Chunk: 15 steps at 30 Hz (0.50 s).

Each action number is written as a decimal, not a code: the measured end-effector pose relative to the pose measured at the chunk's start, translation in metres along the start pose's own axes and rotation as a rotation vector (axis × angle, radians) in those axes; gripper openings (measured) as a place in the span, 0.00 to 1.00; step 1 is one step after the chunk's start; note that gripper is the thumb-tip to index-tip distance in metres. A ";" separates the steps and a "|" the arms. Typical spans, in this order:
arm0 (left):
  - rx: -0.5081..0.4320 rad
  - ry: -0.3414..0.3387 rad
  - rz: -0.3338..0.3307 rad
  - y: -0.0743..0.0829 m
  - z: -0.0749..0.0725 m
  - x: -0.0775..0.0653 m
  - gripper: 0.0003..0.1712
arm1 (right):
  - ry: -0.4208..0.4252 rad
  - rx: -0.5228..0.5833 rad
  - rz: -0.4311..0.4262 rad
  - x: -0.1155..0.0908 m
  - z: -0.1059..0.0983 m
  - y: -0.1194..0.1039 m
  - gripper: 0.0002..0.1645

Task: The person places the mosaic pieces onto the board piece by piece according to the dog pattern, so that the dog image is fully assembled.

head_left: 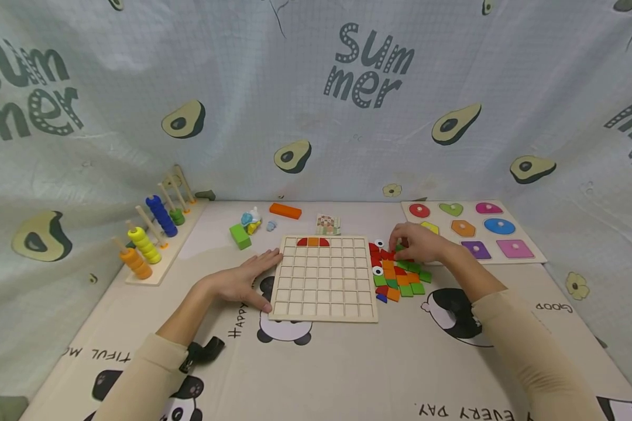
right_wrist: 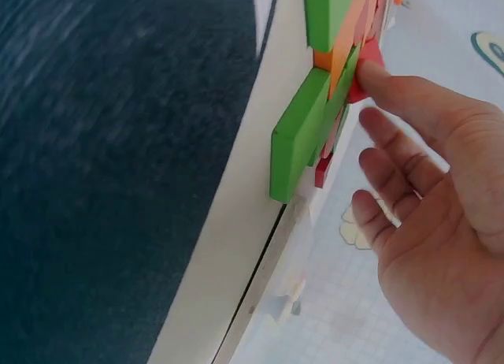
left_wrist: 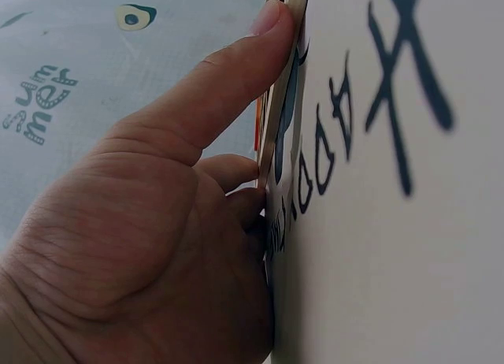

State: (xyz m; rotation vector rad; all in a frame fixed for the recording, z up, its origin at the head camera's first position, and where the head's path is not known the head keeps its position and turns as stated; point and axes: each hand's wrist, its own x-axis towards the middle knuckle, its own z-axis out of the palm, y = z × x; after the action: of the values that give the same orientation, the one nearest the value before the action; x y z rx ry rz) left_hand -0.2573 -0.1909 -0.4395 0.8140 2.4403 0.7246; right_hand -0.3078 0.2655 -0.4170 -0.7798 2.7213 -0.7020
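Observation:
A wooden grid board (head_left: 323,280) lies on the table. In its top row sit two red quarter-round pieces with an orange square piece (head_left: 313,241) between them. My left hand (head_left: 244,279) rests at the board's left side, its thumb (left_wrist: 272,33) and fingers spread along the edge. Just right of the board lies a pile of flat coloured pieces (head_left: 402,278) in red, orange, green and blue, two bearing eyes. Over the far side of this pile, my right hand (head_left: 418,242) pinches a red piece (right_wrist: 372,58) with thumb and forefinger; its other fingers are loosely bent.
A small picture card (head_left: 329,224) lies behind the board. Left of it are an orange block (head_left: 285,210), a green block (head_left: 240,236) and a small toy figure (head_left: 251,219). A bead-peg stand (head_left: 160,263) is at far left, a knobbed shape puzzle (head_left: 505,225) at back right.

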 end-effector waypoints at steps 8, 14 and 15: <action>-0.002 0.002 0.001 0.000 -0.001 -0.001 0.68 | 0.001 0.213 -0.126 0.015 -0.006 -0.022 0.14; 0.000 0.002 0.000 0.001 -0.001 -0.001 0.67 | -0.051 0.288 -0.186 0.052 0.005 -0.059 0.15; 0.001 0.004 0.003 0.001 -0.001 -0.001 0.67 | -0.067 0.304 -0.188 0.060 0.009 -0.065 0.15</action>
State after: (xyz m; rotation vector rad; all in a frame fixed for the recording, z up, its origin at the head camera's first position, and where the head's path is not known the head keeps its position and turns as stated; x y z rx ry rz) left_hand -0.2570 -0.1912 -0.4377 0.8171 2.4438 0.7266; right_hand -0.3257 0.1808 -0.3966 -0.9686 2.4222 -1.0774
